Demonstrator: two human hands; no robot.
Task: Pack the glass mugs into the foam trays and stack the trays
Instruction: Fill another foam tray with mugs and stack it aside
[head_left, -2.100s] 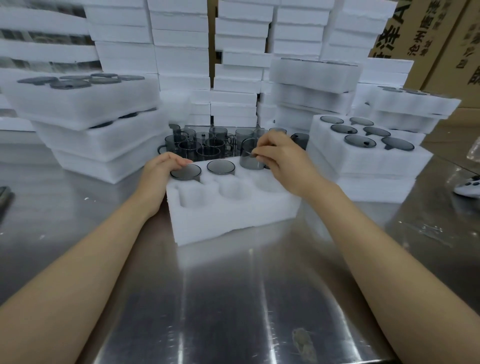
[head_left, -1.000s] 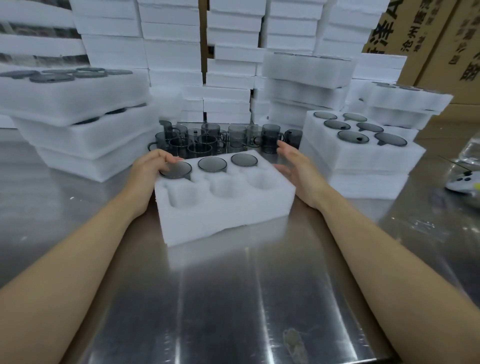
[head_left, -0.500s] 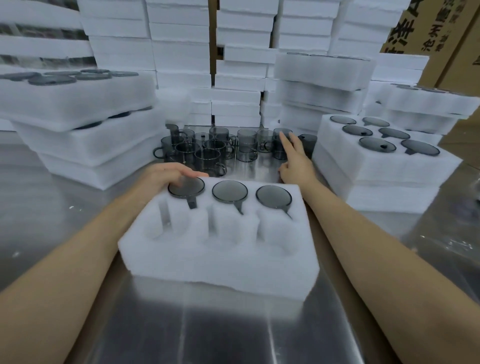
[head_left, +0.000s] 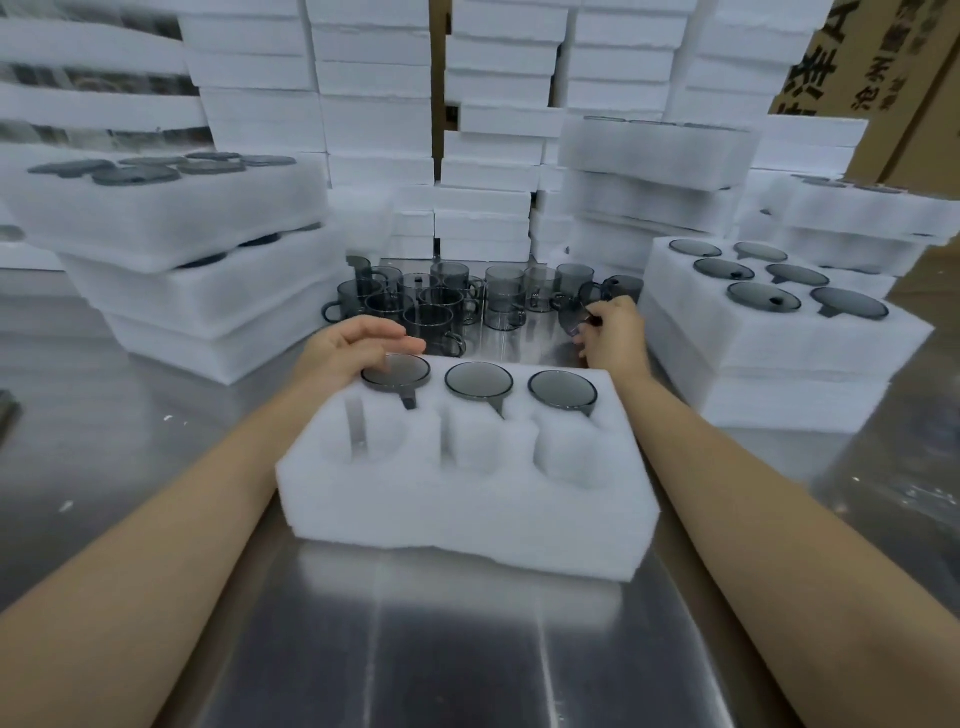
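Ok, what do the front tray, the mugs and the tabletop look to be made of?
The front tray: white foam, matte, with fuzzy, torn-looking edges. The mugs: smoky grey glass by the look, glossy and see-through; hard plastic cannot be ruled out. The tabletop: probably stainless steel, brushed, with blurred reflections of the tray.

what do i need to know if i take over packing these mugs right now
Left hand: open, fingers lying over the far-left mug seated in the foam tray.
Right hand: grips a loose mug at the right end of the mug cluster on the table behind the tray.
Done: the tray's far row holds three mugs; a filled tray stack stands at right.
Left: fill the three empty near pockets, then stack this tray.
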